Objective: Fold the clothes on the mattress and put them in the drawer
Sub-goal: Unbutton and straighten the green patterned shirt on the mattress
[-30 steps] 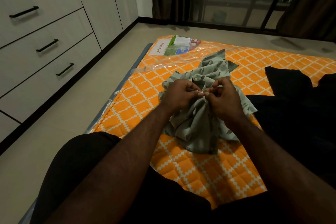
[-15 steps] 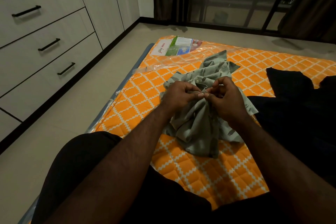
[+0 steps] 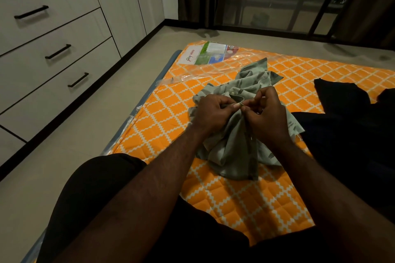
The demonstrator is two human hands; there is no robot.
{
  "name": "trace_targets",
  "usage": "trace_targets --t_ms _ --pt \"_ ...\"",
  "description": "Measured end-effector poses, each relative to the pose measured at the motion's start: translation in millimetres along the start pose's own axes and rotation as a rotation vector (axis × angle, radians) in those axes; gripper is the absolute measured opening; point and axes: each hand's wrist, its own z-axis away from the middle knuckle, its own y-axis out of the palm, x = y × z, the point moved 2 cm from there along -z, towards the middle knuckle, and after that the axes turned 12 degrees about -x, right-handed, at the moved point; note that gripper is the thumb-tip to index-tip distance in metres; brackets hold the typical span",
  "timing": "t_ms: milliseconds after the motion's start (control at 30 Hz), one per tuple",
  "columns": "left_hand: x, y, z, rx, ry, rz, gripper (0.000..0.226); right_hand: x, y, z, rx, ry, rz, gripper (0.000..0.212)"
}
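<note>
drawers (image 3: 57,51): all closed | left hand (image 3: 213,113): pinches shirt (image 3: 233,151) front edge | right hand (image 3: 267,119): pinches the same edge | shirt: bunched on mattress (image 3: 166,113) | risk: thin edge may slip from fingers; crumpled cloth can give crooked fold

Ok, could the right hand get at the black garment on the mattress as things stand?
Probably yes, once freed: the right hand pinches the green shirt with the left hand, but the black garment lies just beside it on the mattress, nothing between.
</note>
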Motion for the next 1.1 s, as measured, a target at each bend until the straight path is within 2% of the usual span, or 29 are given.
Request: trace_targets --t_ms 200,333,400,500,633,867,1100 --pt "1.3 5.9 0.9 0.011 -0.006 -0.012 0.013 3.1 -0.8 3.2 0.007 0.149 -0.104 0.041" --pt "4.3 3.8 -0.1 0.088 -0.009 0.022 0.013 3.1 -5.6 -2.1 0.047 0.37 -0.275 0.034" --pt "3.1 2.2 -1.2 0.132 -0.008 0.048 0.012 1.8 -7.8 -5.2 0.074 0.435 -0.328 0.04" --pt "1.4 0.5 -2.2 0.182 0.001 0.096 0.011 1.2 -9.7 -6.0 0.109 0.483 -0.378 0.055" --pt "1.6 -2.0 -2.6 0.207 0.016 0.101 0.012 4.9 -12.8 -8.2 0.128 0.501 -0.41 0.063" --pt "5.0 -0.1 -3.1 0.237 0.033 0.044 0.01 2.5 -14.8 -11.2 0.143 0.436 -0.194 0.051" --pt "-1.2 -4.1 -1.6 0.312 0.06 0.112 0.006 0.2 -18.0 -15.5 0.306 0.638 -0.383 0.052"
